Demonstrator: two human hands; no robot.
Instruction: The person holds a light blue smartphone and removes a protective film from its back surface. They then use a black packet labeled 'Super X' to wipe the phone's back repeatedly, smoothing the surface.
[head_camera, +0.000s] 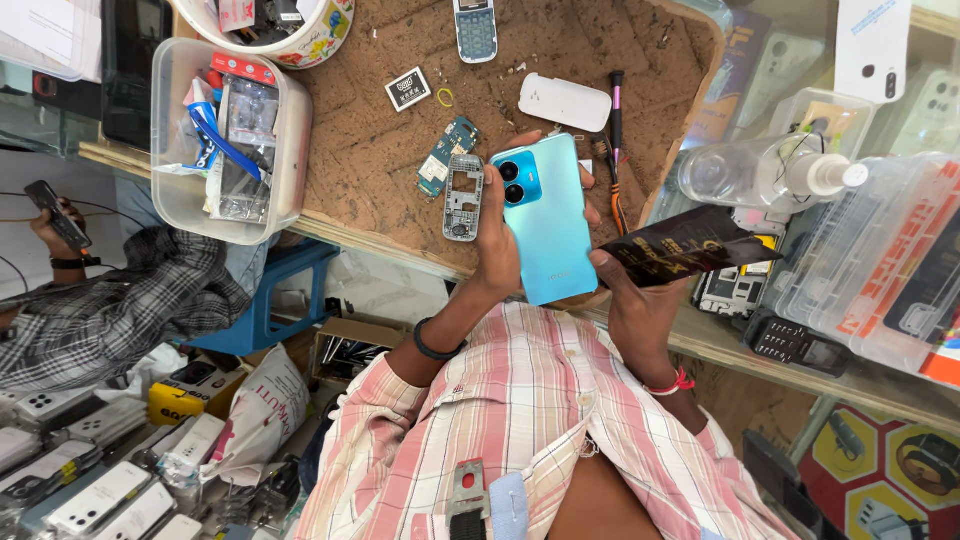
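Head view: left hand (497, 240) grips one blue phone (545, 220); right hand (630, 295) pinches one black packet (685, 245).

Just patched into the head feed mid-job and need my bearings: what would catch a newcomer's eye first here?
First, the turquoise phone at centre, back and camera facing up, held by the left hand. Beside it, the right hand grips a dark glossy packet. Behind them lies a cork-brown work board strewn with a phone frame, a circuit board and a white cover, with a clear parts box at its left edge.
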